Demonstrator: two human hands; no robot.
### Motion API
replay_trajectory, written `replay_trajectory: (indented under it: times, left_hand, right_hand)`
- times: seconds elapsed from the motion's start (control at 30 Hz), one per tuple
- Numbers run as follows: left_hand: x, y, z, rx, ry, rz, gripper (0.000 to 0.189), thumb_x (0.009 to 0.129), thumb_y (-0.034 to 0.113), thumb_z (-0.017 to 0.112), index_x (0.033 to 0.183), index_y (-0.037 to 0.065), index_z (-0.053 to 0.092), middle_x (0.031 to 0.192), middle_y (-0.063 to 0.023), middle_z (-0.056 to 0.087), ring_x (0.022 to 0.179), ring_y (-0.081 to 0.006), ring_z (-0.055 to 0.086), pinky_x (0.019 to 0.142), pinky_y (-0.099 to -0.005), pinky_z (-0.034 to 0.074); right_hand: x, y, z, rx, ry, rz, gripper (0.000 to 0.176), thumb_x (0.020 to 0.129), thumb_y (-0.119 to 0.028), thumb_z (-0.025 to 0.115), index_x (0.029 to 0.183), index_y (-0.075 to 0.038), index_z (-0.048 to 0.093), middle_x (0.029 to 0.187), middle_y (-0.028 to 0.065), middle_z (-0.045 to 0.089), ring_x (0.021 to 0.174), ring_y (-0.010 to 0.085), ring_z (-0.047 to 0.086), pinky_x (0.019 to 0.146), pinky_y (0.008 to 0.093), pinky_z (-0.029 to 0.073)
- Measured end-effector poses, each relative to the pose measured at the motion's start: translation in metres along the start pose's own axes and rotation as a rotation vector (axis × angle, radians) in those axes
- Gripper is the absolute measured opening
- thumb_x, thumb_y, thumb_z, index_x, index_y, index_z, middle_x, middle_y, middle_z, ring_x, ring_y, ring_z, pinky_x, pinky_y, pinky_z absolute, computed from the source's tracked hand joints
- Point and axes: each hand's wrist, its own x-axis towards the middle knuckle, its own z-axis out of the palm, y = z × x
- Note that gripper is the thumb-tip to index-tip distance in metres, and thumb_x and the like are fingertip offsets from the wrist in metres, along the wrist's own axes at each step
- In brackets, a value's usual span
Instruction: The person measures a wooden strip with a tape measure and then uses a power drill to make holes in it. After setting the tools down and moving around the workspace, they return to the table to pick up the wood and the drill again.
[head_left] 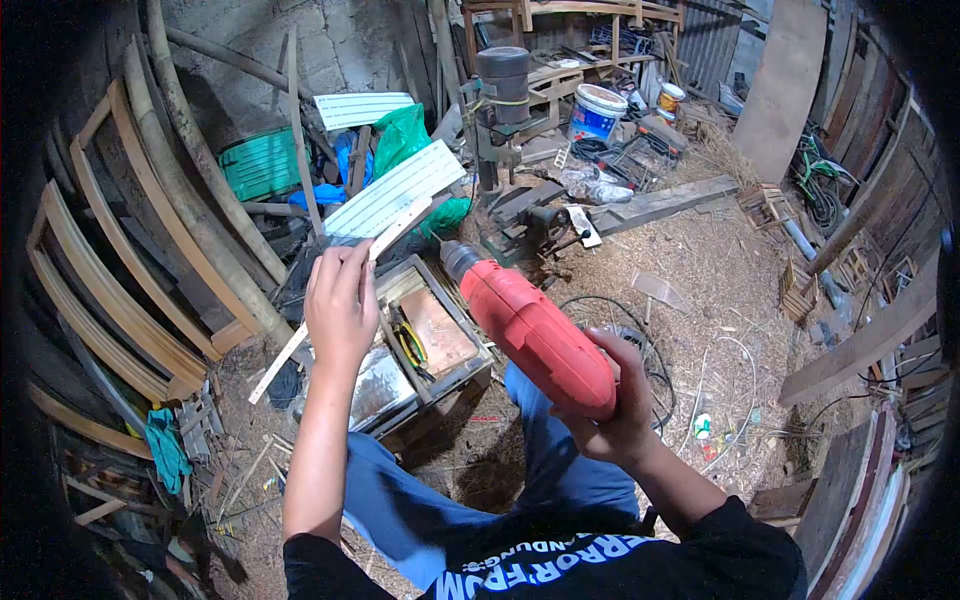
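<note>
My left hand (pixel 338 300) is closed around a narrow, pale wooden strip (pixel 400 230), which slants up to the right in front of me. In my right hand (pixel 622 420) I grip a red power drill (pixel 530 325) by its handle. The drill's chuck (pixel 460 256) points up and left, its thin bit close to the strip's upper end. Under my hands is a low wooden box (pixel 478 362) with a dented metal sheet (pixel 375 380) and yellow-handled pliers (pixel 410 345) on it.
Curved wooden frames (pixel 165 200) lean at the left. A bench vise (pixel 545 220) and a paint bucket (pixel 598 110) stand ahead. A black cable (pixel 665 375) lies on the sawdust-covered floor (pixel 640 270). Planks (pixel 855 500) stack up at the right.
</note>
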Motion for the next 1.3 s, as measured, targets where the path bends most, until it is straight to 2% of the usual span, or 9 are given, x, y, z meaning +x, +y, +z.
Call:
replay_trajectory:
  times: [0.1,0.2,0.6,0.7,0.8,1.0,1.1,1.2,1.3]
  left_hand:
    - [0.001,0.002,-0.002,-0.008,-0.011,0.011,0.029,0.095,0.000,0.071,0.123,0.004,0.074,0.101,-0.0123,0.067,0.095,-0.0330,0.066,0.084,-0.0435,0.054]
    - [0.000,0.003,-0.002,-0.019,-0.013,0.035,0.029,0.094,0.000,0.071,0.123,0.004,0.073,0.101,-0.0123,0.067,0.094,-0.0329,0.066,0.084,-0.0438,0.054]
    - [-0.001,0.004,-0.006,-0.028,0.001,0.068,0.028,0.093,0.000,0.073,0.120,0.003,0.073,0.102,-0.0123,0.067,0.093,-0.0328,0.066,0.084,-0.0432,0.054]
    - [0.000,0.005,-0.006,-0.026,0.001,0.075,0.028,0.092,0.000,0.072,0.120,0.003,0.073,0.102,-0.0124,0.067,0.093,-0.0328,0.066,0.083,-0.0434,0.054]
    - [-0.001,0.006,-0.008,-0.022,-0.010,0.075,0.028,0.092,-0.001,0.072,0.120,0.003,0.072,0.102,-0.0124,0.067,0.093,-0.0328,0.066,0.083,-0.0436,0.054]
    - [-0.002,0.008,-0.010,-0.023,-0.024,0.047,0.025,0.092,0.003,0.074,0.118,0.004,0.071,0.101,-0.0118,0.067,0.093,-0.0324,0.067,0.082,-0.0432,0.054]
    - [-0.002,0.010,-0.010,-0.011,-0.026,0.025,0.022,0.093,0.006,0.075,0.115,0.005,0.072,0.100,-0.0109,0.067,0.093,-0.0316,0.068,0.081,-0.0426,0.054]
    - [-0.004,0.007,-0.007,0.005,-0.020,0.015,0.019,0.093,0.008,0.077,0.111,0.006,0.072,0.099,-0.0101,0.067,0.091,-0.0311,0.068,0.080,-0.0418,0.054]
    - [-0.003,0.007,-0.007,0.011,-0.007,0.024,0.017,0.093,0.008,0.077,0.109,0.006,0.073,0.097,-0.0096,0.067,0.090,-0.0307,0.068,0.079,-0.0413,0.054]
  right_hand:
    - [0.004,-0.003,-0.002,-0.087,-0.021,-0.015,0.089,0.087,-0.014,0.090,0.156,0.006,0.038,0.138,0.0239,0.066,0.125,0.0337,0.070,0.108,0.0415,0.053]
    - [0.008,-0.001,0.001,-0.153,0.005,-0.065,0.086,0.086,-0.013,0.089,0.158,0.001,0.044,0.134,0.0254,0.072,0.115,0.0362,0.077,0.097,0.0414,0.061]
    - [0.010,0.004,0.005,-0.118,0.011,-0.038,0.092,0.083,-0.014,0.092,0.159,0.000,0.044,0.132,0.0263,0.072,0.116,0.0399,0.076,0.095,0.0437,0.062]
    - [0.010,0.006,0.007,-0.120,0.012,-0.049,0.092,0.082,-0.015,0.093,0.159,-0.001,0.044,0.132,0.0263,0.072,0.116,0.0400,0.076,0.095,0.0436,0.062]
    - [0.008,0.002,0.006,-0.116,-0.030,0.004,0.085,0.090,-0.013,0.086,0.158,0.009,0.039,0.137,0.0267,0.069,0.124,0.0351,0.073,0.105,0.0418,0.056]
    - [0.010,0.001,0.008,-0.111,-0.034,-0.015,0.082,0.090,-0.011,0.086,0.157,0.007,0.041,0.138,0.0248,0.069,0.126,0.0337,0.071,0.107,0.0413,0.055]
    - [0.008,0.004,0.009,-0.109,-0.049,0.001,0.082,0.090,-0.011,0.087,0.157,0.006,0.041,0.137,0.0244,0.069,0.124,0.0340,0.072,0.105,0.0420,0.056]
    - [0.009,0.010,0.011,-0.146,-0.013,-0.031,0.092,0.082,-0.014,0.091,0.159,-0.003,0.043,0.129,0.0247,0.074,0.108,0.0426,0.077,0.088,0.0450,0.063]
    - [0.010,0.010,0.011,-0.157,-0.008,-0.049,0.091,0.082,-0.012,0.089,0.159,-0.003,0.043,0.131,0.0252,0.073,0.108,0.0427,0.077,0.088,0.0453,0.063]
